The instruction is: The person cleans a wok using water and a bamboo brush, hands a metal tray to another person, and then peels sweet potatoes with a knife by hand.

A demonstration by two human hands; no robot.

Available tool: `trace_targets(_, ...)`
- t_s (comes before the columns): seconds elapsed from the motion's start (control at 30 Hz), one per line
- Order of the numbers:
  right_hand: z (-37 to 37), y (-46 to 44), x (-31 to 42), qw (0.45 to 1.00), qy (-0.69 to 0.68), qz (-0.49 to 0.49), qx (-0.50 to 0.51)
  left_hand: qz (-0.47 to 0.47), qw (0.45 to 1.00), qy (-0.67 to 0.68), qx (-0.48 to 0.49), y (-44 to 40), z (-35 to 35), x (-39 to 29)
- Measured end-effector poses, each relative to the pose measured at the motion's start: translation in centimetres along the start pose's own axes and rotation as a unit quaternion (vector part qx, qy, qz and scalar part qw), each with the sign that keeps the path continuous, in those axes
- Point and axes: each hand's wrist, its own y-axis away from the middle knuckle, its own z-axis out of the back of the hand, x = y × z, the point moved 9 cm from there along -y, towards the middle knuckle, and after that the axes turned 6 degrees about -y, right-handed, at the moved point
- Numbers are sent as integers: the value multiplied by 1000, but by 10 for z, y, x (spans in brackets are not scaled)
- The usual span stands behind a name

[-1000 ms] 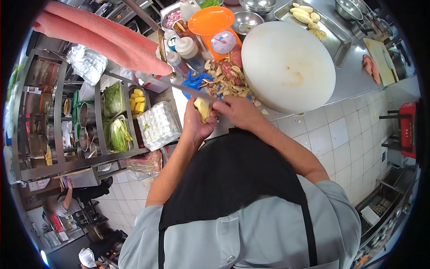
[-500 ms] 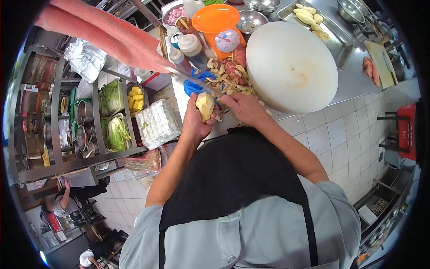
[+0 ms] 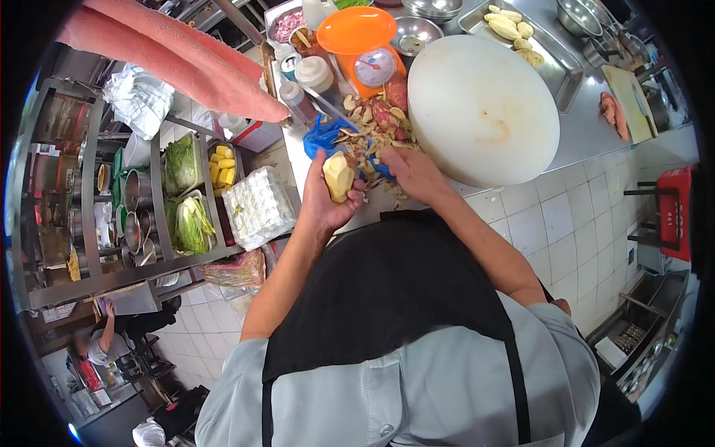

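My left hand (image 3: 323,203) is wrapped around a peeled sweet potato (image 3: 339,177), pale yellow with flat cut facets. To its right, my right hand (image 3: 413,176) is closed around a knife (image 3: 331,109), whose thin blade points up and left over the peelings. Brownish peelings (image 3: 366,138) lie heaped on the table just beyond both hands, partly over a blue plastic bag (image 3: 325,137). Red-skinned sweet potatoes (image 3: 397,92) rest at the far side of the heap. The knife's handle is hidden in my fingers.
A large round white cutting board (image 3: 484,112) stands right of the peelings. Behind them are an orange scale (image 3: 375,67) and squeeze bottles (image 3: 314,73). A metal tray (image 3: 555,67) holds peeled pieces. Shelves with cabbage (image 3: 194,223) line the left. Other people are at lower left.
My right hand has shifted slightly right, away from the sweet potato, and the knife blade has swung to a steeper angle. My left hand keeps the sweet potato in nearly the same place.
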Motion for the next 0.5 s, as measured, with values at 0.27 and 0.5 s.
trace_targets(0.27, -33, 25, 43, 975, 158, 152, 42, -54, 994, -3, -99, 3, 1, 2)
trace_targets(0.5, -32, 25, 43, 974, 171, 138, 59, -60, 992, -71, -89, 0, 19, 0)
